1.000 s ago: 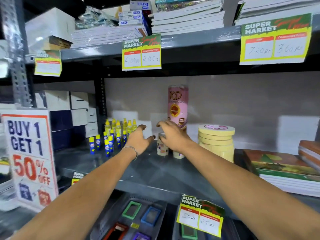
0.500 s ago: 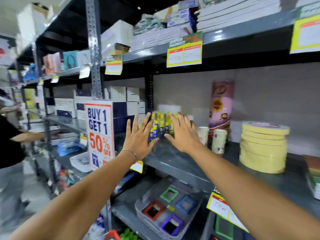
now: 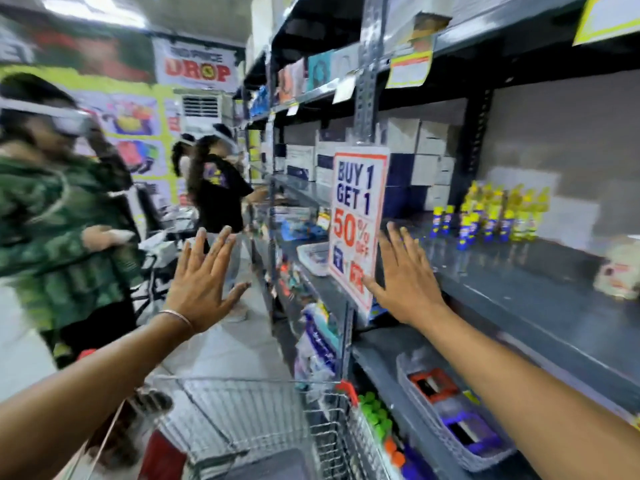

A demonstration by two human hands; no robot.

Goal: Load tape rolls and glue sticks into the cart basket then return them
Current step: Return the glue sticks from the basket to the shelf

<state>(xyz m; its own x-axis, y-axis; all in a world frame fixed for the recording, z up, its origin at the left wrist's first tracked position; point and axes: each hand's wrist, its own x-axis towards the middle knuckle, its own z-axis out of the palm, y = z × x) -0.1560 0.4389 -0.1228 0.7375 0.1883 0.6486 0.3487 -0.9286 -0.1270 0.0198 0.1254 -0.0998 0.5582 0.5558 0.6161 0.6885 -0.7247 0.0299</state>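
Note:
My left hand (image 3: pixel 204 284) is raised over the aisle with fingers spread and nothing in it. My right hand (image 3: pixel 407 277) is also spread flat and empty, in front of the shelf edge beside the sale sign. Blue-and-yellow glue sticks (image 3: pixel 488 216) stand in a cluster at the back of the grey shelf (image 3: pixel 536 306), well right of my right hand. A blurred tape roll (image 3: pixel 618 273) sits at the far right edge. The wire cart basket (image 3: pixel 263 407) is below my hands and looks empty.
A "BUY 1 GET 1 50% OFF" sign (image 3: pixel 356 223) hangs on the shelf upright. A person in a green top (image 3: pixel 52 216) stands close at the left, others (image 3: pixel 218 192) farther down the aisle. A grey tray of sharpeners (image 3: pixel 446 420) sits on the lower shelf.
The view has swung left from the tape rolls toward the aisle and the cart. Both hands have left the small tape rolls on the shelf and are now spread open in the air.

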